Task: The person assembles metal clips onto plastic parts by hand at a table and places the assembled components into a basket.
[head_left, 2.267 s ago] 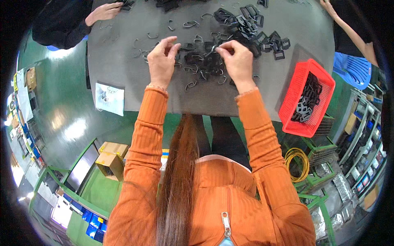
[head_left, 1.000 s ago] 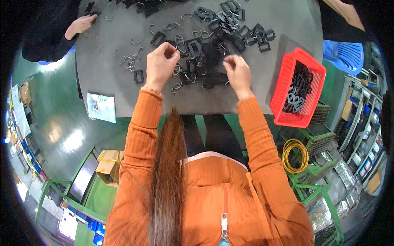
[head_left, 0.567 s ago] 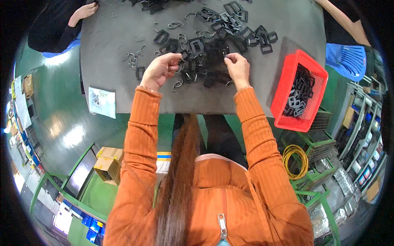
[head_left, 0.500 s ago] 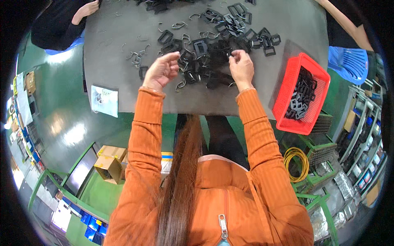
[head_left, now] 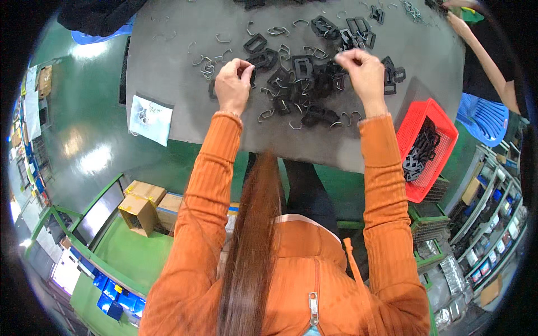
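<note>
My left hand (head_left: 233, 88) hovers at the left side of a loose heap of black plastic buckles (head_left: 302, 67), thumb and fingers pinched together. A dark piece shows beside its fingertips, but whether it is held I cannot tell. Above the heap's right part is my right hand (head_left: 365, 75), its fingers drawn together and pointing left, slightly blurred. Anything between those fingers is too small to make out. Bent silvery wire rings (head_left: 208, 68) lie left of the heap, and others are mixed among the buckles.
A red plastic basket (head_left: 430, 106) with more black buckles stands at the table's right edge. On the front left corner lies a pale printed packet (head_left: 150, 120). A co-worker's arm (head_left: 476, 47) reaches in at the far right. Another person's dark sleeve (head_left: 101, 17) is at the far left.
My left hand has turned from palm showing to back showing, its fingertips now pinched. The right hand has shifted up and right across the heap. The whole view has tilted somewhat.
</note>
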Motion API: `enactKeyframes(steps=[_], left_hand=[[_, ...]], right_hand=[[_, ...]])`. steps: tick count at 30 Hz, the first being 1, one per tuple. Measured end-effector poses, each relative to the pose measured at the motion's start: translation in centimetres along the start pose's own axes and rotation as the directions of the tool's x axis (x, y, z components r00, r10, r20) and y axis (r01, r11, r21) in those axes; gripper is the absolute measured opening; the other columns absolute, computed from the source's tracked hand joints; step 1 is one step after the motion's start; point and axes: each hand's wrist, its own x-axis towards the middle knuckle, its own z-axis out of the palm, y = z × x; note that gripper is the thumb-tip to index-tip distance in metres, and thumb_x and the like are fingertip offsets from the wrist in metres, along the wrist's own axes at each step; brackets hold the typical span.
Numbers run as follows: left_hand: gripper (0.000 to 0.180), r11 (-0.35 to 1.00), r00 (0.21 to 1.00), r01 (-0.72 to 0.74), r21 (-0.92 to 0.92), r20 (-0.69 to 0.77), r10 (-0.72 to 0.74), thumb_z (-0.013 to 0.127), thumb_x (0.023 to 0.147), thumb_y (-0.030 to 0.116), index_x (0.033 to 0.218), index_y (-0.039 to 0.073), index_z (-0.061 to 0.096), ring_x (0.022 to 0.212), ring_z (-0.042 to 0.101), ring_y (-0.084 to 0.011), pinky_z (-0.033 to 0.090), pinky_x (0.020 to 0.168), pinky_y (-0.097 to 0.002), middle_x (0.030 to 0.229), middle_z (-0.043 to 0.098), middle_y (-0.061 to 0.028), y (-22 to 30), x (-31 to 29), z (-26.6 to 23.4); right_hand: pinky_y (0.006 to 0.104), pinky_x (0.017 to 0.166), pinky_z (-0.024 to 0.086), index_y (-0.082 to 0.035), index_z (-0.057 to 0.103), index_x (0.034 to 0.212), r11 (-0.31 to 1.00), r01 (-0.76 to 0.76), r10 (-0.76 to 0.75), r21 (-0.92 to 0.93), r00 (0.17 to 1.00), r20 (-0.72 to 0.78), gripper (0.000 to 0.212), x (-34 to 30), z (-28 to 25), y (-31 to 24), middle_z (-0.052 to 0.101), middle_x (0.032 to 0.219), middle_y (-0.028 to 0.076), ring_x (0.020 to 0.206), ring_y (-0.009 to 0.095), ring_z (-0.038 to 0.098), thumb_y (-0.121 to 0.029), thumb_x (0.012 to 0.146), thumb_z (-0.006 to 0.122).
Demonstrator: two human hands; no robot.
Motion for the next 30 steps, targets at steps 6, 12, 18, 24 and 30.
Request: enactKeyframes(steps=[6,12,18,24,30], left_hand=[[0.010,0.942,0.943,-0.333,0.047,-0.010,0.334,0.070,0.077,0.013,0.083,0.005,0.067,0.064,0.060,-0.0199,0.047,0.060,-0.0295,0.073,0.063,-0.0078,1.9,1.3,-2.2],[0.013,0.940,0.938,-0.340,0.043,0.085,0.335,0.069,0.078,0.017,0.083,0.004,0.069,0.065,0.062,-0.0216,0.047,0.061,-0.0312,0.073,0.064,-0.0110,4.1,2.5,-2.4],[0.025,0.986,0.918,0.164,0.028,0.361,-0.164,0.067,0.075,0.015,0.096,0.001,0.061,0.059,0.059,-0.0150,0.047,0.056,-0.0270,0.068,0.062,-0.0064,1.5,3.2,-1.5],[0.039,0.877,0.860,0.418,-0.236,0.413,-0.299,0.073,0.076,0.022,0.105,0.003,0.056,0.058,0.056,-0.0149,0.045,0.053,-0.0278,0.073,0.060,-0.0045,1.6,3.2,-0.4],[0.017,0.825,0.775,-0.552,0.119,0.437,0.456,0.068,0.076,0.018,0.092,0.016,0.062,0.094,0.051,-0.0218,0.046,0.077,-0.0336,0.092,0.054,-0.0019,0.5,-1.8,3.5]], right_hand=[[0.0235,0.054,0.044,0.001,0.055,0.114,0.870,-0.366,0.266,0.332,0.913,0.309,0.048,-1.0,0.8,1.5,0.065,0.074,0.005,0.059,0.009,0.057,-0.013,0.073,0.075],[0.0276,0.060,0.047,-0.002,0.053,0.114,0.808,-0.463,0.386,0.364,0.883,0.267,0.053,-1.2,1.3,3.4,0.064,0.082,0.006,0.063,0.014,0.058,-0.020,0.071,0.078],[0.0439,0.077,0.049,-0.013,0.056,0.104,0.939,-0.117,0.185,-0.322,0.964,0.190,0.042,-8.4,5.7,-0.3,0.057,0.098,0.011,0.091,0.033,0.061,-0.034,0.073,0.074],[0.0320,0.061,0.049,-0.003,0.067,0.084,0.989,-0.117,0.136,-0.092,0.963,0.231,0.013,-9.3,6.9,0.8,0.066,0.073,0.007,0.065,0.018,0.063,-0.014,0.076,0.069],[0.0207,0.056,0.048,-0.002,0.064,0.089,0.764,-0.342,0.248,0.547,0.938,0.240,0.007,-8.4,1.2,-0.4,0.062,0.073,0.001,0.064,0.007,0.058,-0.005,0.083,0.063]])
